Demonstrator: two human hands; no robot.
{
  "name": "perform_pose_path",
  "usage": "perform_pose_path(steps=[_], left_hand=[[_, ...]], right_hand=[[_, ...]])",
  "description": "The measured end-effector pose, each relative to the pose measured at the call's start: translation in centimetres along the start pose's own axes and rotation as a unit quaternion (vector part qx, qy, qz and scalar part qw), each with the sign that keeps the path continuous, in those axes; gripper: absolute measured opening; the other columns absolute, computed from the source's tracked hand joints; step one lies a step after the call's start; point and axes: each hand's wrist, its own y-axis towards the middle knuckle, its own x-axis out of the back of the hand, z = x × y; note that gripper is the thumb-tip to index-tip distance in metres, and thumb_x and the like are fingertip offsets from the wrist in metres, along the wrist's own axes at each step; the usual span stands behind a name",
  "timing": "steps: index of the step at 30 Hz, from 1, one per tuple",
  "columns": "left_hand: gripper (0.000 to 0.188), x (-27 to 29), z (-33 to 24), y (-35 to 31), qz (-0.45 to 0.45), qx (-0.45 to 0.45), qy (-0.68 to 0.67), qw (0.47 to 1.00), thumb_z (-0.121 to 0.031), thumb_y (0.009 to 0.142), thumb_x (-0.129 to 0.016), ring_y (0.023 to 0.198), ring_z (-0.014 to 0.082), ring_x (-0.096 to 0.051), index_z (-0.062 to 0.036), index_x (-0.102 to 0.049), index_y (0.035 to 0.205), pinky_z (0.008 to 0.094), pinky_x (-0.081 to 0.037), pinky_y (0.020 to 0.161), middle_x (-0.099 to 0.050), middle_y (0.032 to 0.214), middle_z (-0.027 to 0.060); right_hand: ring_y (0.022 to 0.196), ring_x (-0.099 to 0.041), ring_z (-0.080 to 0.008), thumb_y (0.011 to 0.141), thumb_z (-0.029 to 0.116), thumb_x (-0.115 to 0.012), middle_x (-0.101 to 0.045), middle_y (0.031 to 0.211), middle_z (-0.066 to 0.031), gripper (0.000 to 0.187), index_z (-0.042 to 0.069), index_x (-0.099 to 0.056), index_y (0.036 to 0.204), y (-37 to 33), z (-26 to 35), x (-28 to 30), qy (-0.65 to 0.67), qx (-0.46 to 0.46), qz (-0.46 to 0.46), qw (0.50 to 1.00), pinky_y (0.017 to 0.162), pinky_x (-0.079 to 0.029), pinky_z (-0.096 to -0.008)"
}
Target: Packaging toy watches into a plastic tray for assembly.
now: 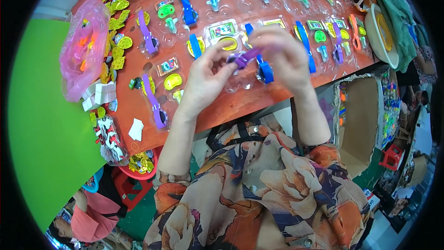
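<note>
Over the middle of the red-brown table, my left hand (pixel 210 76) pinches a purple toy watch (pixel 241 60) between thumb and fingers. Its strap stretches toward my right hand (pixel 291 60), whose fingers are smeared by motion, so its grip is unclear. Below and behind the hands lie clear plastic blister trays. The nearest tray has a picture card puzzle (pixel 222 29) and a yellow oval piece (pixel 227 43). A blue toy watch (pixel 265 71) rests beneath my right hand. To the left, a purple toy watch (pixel 159 113) lies in a tray beside a yellow oval piece (pixel 173 81).
Rows of filled trays cover the table. Along its left side are a pink plastic bag (pixel 85 46), yellow pieces (pixel 119 62), white card stacks (pixel 105 93) and a tub of red-and-white pieces (pixel 110 141). At right stand a cream basin (pixel 381 37) and a cardboard box (pixel 358 115). Another person (pixel 95 220) is lower left.
</note>
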Motion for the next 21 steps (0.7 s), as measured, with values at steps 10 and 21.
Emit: perform_pose_path(steps=[10,21], left_hand=[[0.030,-2.7,-1.1,6.6,-0.077,0.004,-0.077,0.994,-0.003,0.091,-0.067,0.087,0.0124,-0.067,0.0034,-0.061,0.121,0.0259,-0.056,0.072,-0.069,0.103,0.0079],[0.017,-3.2,0.2,12.1,-0.182,-0.184,0.245,0.934,-0.001,0.085,-0.063,0.087,0.0328,-0.065,0.0043,-0.068,0.100,0.0387,-0.054,0.079,-0.065,0.105,0.0165]], right_hand=[[0.078,-0.059,-0.0069,0.093,0.021,-0.070,-0.065,0.094,-0.0046,0.040,-0.002,-0.057,0.123,1.8,-2.6,1.6,0.058,-0.343,-0.084,0.934,0.065,-0.046,-0.0199],[0.079,-0.065,-0.0109,0.090,0.022,-0.069,-0.071,0.090,-0.0053,0.031,0.001,-0.070,0.113,8.6,-11.6,5.9,-0.283,-0.282,0.021,0.917,0.071,-0.052,-0.0267]])
